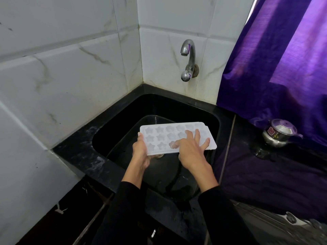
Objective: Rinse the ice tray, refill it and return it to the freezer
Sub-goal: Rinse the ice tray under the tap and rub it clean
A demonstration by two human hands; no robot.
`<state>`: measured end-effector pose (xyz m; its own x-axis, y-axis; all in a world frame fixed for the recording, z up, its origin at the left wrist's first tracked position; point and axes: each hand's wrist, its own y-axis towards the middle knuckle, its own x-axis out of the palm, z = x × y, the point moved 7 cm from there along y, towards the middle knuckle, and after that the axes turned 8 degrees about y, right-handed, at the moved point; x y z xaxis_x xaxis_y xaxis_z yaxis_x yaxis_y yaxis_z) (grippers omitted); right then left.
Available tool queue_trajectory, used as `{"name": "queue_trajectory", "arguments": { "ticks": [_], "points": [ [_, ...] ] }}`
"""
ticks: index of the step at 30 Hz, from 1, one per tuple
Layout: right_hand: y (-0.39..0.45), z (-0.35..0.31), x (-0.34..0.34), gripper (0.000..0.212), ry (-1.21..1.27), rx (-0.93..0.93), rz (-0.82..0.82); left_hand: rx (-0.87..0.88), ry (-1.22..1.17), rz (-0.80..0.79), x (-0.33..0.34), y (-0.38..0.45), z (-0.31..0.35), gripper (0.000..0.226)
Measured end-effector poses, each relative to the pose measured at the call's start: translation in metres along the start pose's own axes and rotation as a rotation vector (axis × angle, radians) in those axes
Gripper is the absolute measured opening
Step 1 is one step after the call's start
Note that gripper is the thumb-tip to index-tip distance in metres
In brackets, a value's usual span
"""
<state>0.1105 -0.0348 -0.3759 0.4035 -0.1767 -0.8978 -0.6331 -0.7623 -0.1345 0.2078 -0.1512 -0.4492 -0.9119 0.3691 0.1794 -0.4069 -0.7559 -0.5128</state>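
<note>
A white plastic ice tray (pixel 160 134) with star-shaped and flower-shaped pockets is held level over the black sink (pixel 116 128). My left hand (pixel 141 152) grips the tray's near-left corner from below, thumb on the rim. My right hand (pixel 192 147) lies flat on top of the tray's right half, fingers spread across the pockets. A chrome wall tap (pixel 188 58) sticks out of the tiled wall above the sink, and no water stream is visible from it.
Black stone counter (pixel 77 152) rims the sink. White marbled tiles cover the left and back walls. A purple curtain (pixel 276 68) hangs at right. A small steel lidded pot (pixel 278 133) stands on the right counter.
</note>
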Motion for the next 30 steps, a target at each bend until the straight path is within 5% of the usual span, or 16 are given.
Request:
{"name": "queue_trajectory", "arguments": {
  "ticks": [19,30],
  "points": [
    [-0.002,-0.013,-0.007,0.061,0.051,-0.133,0.122,0.016,0.005,0.007,0.002,0.004,0.001,0.047],
    [-0.009,-0.03,0.01,0.066,-0.023,-0.175,0.009,0.024,0.006,0.03,0.002,0.005,-0.002,0.043]
  ]
}}
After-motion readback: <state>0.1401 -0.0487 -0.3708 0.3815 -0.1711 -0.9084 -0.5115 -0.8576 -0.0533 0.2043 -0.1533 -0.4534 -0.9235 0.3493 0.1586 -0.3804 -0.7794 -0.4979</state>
